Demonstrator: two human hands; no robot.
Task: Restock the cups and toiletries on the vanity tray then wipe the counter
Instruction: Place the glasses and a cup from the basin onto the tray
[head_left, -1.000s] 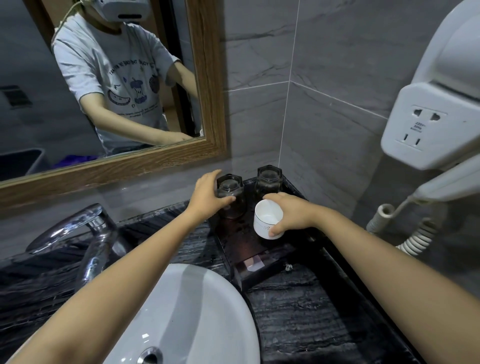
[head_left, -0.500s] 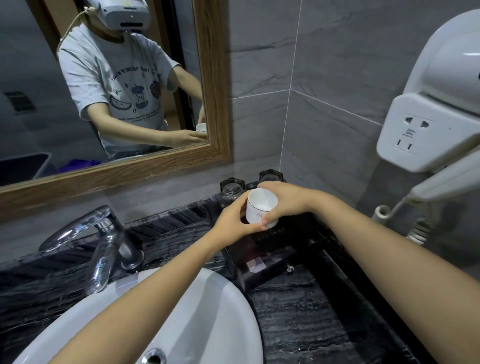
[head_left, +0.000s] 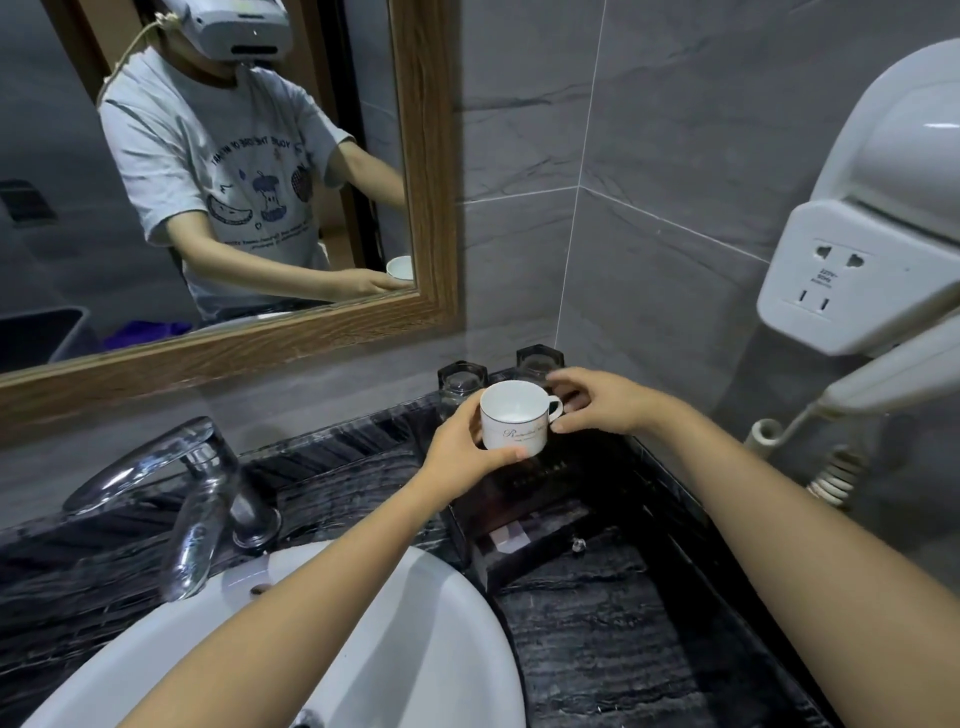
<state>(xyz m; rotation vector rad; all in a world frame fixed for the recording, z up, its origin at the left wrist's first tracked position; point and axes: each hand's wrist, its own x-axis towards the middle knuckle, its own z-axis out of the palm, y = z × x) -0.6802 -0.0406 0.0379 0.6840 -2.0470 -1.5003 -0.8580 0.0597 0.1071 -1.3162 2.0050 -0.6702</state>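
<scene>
A white ceramic cup (head_left: 511, 415) with a handle on its right side and fine script on its front is held upright above the dark vanity tray (head_left: 540, 483). My left hand (head_left: 457, 447) grips the cup from the left, thumb across the front. My right hand (head_left: 602, 402) hovers at the handle with fingers apart; I cannot tell whether it touches. Two dark-rimmed glass tumblers (head_left: 461, 382) (head_left: 539, 358) stand at the tray's back, partly hidden by the cup and my hands.
A white basin (head_left: 415, 649) and chrome faucet (head_left: 192, 493) sit to the left on the black marble counter (head_left: 597, 649). A wall-mounted hair dryer (head_left: 883, 249) with a coiled cord hangs on the right. The wood-framed mirror (head_left: 426, 208) stands behind.
My left hand left the tumbler and took the white cup. My right hand let go of the cup's body and now sits by the handle. The cup rose off the tray.
</scene>
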